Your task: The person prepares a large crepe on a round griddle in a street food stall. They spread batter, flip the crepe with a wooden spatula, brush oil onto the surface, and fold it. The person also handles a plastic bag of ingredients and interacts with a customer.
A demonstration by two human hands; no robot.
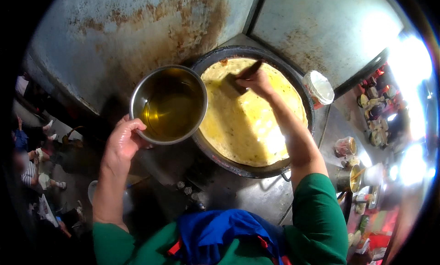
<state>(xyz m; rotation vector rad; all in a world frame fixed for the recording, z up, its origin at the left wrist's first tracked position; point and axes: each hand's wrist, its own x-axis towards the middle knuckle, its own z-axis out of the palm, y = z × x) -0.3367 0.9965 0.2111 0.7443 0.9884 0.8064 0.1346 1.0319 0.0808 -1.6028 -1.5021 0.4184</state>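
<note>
My left hand (pixel 126 137) grips the rim of a round steel bowl (pixel 134 96), thumb over the edge. Clear yellow liquid that looks like oil (pixel 172 110) lies in the bowl. A large flat round of dough (pixel 233 138) with green flecks covers most of a wide black pan (pixel 227 167), its top glossy. Over the far part of the dough, my right hand (pixel 256 82) holds the dark handle of a flat brush (pixel 233 84), blurred. The brush head appears to touch the dough. The bowl hangs beside the pan, overlapping its left rim in view.
Stained metal panels (pixel 144 28) rise behind the pan. A plastic-covered tub (pixel 319 89) stands against the pan's right side. On the right counter are a small wrapped jar (pixel 345 146) and a metal pot (pixel 343 180). Several people, one in a striped top (pixel 28 177), are at far left.
</note>
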